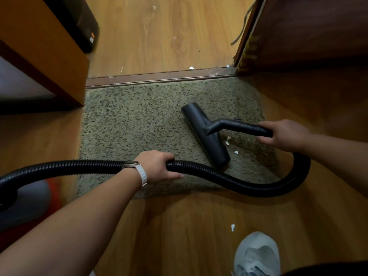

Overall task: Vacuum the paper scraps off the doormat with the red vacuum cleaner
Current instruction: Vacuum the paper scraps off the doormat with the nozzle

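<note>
**Head view.** The right hand [282, 134] grasps the rigid black tube [239, 126]. Its floor nozzle [207, 136] lies slantwise on the doormat [139, 126]. The left hand [157, 166] is wrapped around the ribbed hose [219, 176], which crosses the near part of the mat and loops back to the tube.

**Likely faults.** Three paper scraps [236, 152] lie on the mat just beside the nozzle, on its right side.
- A stroke directed leftward would probably miss them.
- The hose loop, dragging over the mat nearby, could flick them onto the wooden floor [189, 226].
- A tilted nozzle edge would weaken suction.

**Position.** The scraps sit between the nozzle and the right hand, below and left of that hand, near it but apart. The red vacuum cleaner [53, 196] stands at the lower left edge, blurred, beyond the left forearm. One stray scrap [232, 227] lies off the mat near a grey shoe [256, 253].
</note>
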A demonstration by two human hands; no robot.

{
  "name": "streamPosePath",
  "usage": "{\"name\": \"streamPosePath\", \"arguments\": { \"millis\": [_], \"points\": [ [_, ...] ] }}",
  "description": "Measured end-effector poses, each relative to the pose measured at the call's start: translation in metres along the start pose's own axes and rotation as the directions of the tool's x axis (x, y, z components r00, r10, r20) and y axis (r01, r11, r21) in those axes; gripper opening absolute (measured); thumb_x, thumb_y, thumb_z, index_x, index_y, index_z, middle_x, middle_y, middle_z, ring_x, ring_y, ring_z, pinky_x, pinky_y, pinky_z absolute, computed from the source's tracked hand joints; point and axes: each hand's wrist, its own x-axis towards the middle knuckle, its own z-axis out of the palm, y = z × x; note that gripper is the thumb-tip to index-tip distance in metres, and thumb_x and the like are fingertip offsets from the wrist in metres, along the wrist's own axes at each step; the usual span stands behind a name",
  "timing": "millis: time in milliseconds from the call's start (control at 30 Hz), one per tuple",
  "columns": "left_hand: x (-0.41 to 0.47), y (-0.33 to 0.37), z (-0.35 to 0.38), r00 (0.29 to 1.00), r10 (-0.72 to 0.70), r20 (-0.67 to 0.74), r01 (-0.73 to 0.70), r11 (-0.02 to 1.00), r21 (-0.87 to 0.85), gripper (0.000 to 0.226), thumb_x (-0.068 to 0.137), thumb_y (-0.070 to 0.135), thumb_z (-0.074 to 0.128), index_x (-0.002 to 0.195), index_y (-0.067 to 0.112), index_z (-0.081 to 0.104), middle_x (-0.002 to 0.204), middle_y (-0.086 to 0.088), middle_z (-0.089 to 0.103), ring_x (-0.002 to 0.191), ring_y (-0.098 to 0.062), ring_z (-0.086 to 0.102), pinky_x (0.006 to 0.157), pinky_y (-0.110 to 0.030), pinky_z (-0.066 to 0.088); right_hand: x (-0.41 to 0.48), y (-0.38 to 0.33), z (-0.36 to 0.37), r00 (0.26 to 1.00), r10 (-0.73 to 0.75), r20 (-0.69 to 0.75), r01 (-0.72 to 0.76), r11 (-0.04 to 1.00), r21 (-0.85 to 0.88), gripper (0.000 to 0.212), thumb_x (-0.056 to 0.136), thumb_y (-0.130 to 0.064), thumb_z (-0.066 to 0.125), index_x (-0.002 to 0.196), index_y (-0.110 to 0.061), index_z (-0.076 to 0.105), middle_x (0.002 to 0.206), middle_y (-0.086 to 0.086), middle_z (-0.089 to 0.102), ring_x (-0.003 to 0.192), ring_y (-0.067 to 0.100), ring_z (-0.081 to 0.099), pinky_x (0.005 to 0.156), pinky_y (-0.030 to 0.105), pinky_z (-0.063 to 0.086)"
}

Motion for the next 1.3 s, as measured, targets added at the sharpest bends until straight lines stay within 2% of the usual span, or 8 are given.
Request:
{"name": "streamPosePath", "arguments": {
  "millis": [133, 233, 400, 500, 700, 967, 1133, 1300],
  "points": [
    [0.01, -0.002, -0.011, 0.998, 0.019, -0.051, -0.019, 1.0, -0.001, 0.06, 0.072, 0.085, 0.051, 0.091, 0.029, 0.059, 0.068, 0.012, 0.055, 0.068, -0.015, 0.057, 0.066, -0.031, 0.051, -0.004, -0.011, 0.007, 0.991, -0.086, 0.098, 0.092, 0.994, -0.055, 0.022, 0.095, -0.045, 0.058, 0.115, -0.036, 0.057, 0.074, -0.007, 0.06, 0.064, 0.008, 0.056, 0.058, 0.033, 0.048],
    [0.015, -0.001, -0.013, 0.998, 0.027, -0.056, -0.028, 1.0, -0.001, 0.057, 0.073, 0.084, 0.051, 0.087, 0.029, 0.056, 0.067, 0.011, 0.055, 0.068, -0.015, 0.057, 0.064, -0.031, 0.051, -0.006, -0.009, 0.013, 0.989, -0.094, 0.111, 0.104, 0.991, -0.079, 0.022, 0.094, -0.047, 0.057, 0.112, -0.035, 0.057, 0.075, -0.008, 0.059, 0.066, 0.008, 0.056, 0.063, 0.036, 0.052],
    [0.026, 0.0, -0.01, 0.996, 0.025, -0.083, -0.022, 0.999, 0.03, 0.055, 0.074, 0.084, 0.048, 0.085, 0.03, 0.05, 0.069, 0.012, 0.053, 0.067, -0.013, 0.053, 0.057, -0.028, 0.04, -0.024, 0.012, 0.011, 0.993, 0.044, 0.113, -0.043, 0.999, -0.007, 0.033, 0.097, -0.044, 0.056, 0.128, -0.033, 0.055, 0.078, -0.008, 0.06, 0.065, 0.009, 0.056, 0.057, 0.032, 0.047],
    [0.035, 0.001, -0.008, 0.996, 0.039, -0.077, -0.035, 0.998, 0.047, 0.058, 0.075, 0.086, 0.043, 0.087, 0.03, 0.049, 0.072, 0.012, 0.055, 0.068, -0.014, 0.055, 0.054, -0.028, 0.039, -0.038, 0.025, 0.013, 0.986, 0.138, 0.093, -0.14, 0.99, 0.011, 0.041, 0.098, -0.045, 0.055, 0.137, -0.034, 0.049, 0.077, -0.007, 0.059, 0.06, 0.009, 0.055, 0.047, 0.024, 0.034],
    [0.051, 0.013, -0.003, 0.994, 0.092, -0.065, -0.088, 0.994, 0.064, 0.055, 0.079, 0.084, 0.039, 0.087, 0.03, 0.047, 0.069, 0.011, 0.051, 0.066, -0.015, 0.054, 0.056, -0.028, 0.046, -0.066, 0.046, 0.02, 0.969, 0.238, 0.067, -0.241, 0.969, 0.05, 0.033, 0.097, -0.047, 0.055, 0.127, -0.033, 0.054, 0.07, -0.005, 0.06, 0.055, 0.013, 0.056, 0.045, 0.026, 0.036],
    [0.062, 0.03, -0.007, 0.982, 0.167, -0.087, -0.163, 0.985, 0.048, 0.055, 0.079, 0.083, 0.04, 0.085, 0.028, 0.046, 0.066, 0.012, 0.047, 0.065, -0.017, 0.052, 0.055, -0.029, 0.04, -0.092, 0.07, 0.027, 0.923, 0.372, 0.097, -0.379, 0.923, 0.073, 0.038, 0.098, -0.046, 0.053, 0.131, -0.028, 0.052, 0.07, 0.001, 0.061, 0.052, 0.016, 0.057, 0.043, 0.024, 0.034],
    [0.06, 0.029, -0.007, 0.98, 0.175, -0.098, -0.171, 0.984, 0.043, 0.056, 0.077, 0.084, 0.039, 0.086, 0.03, 0.046, 0.067, 0.012, 0.048, 0.069, -0.017, 0.057, 0.056, -0.029, 0.04, -0.08, 0.06, 0.033, 0.943, 0.314, 0.11, -0.322, 0.945, 0.063, 0.032, 0.099, -0.047, 0.051, 0.123, -0.027, 0.053, 0.074, 0.001, 0.061, 0.058, 0.016, 0.059, 0.047, 0.027, 0.039],
    [0.057, 0.022, -0.009, 0.976, 0.171, -0.133, -0.166, 0.985, 0.047, 0.056, 0.074, 0.086, 0.039, 0.083, 0.031, 0.043, 0.064, 0.011, 0.045, 0.068, -0.017, 0.054, 0.056, -0.028, 0.038, -0.059, 0.034, 0.032, 0.975, 0.185, 0.126, -0.193, 0.98, 0.052, 0.023, 0.1, -0.048, 0.048, 0.11, -0.028, 0.049, 0.075, -0.001, 0.056, 0.06, 0.014, 0.054, 0.048, 0.027, 0.034]
  ]
}}
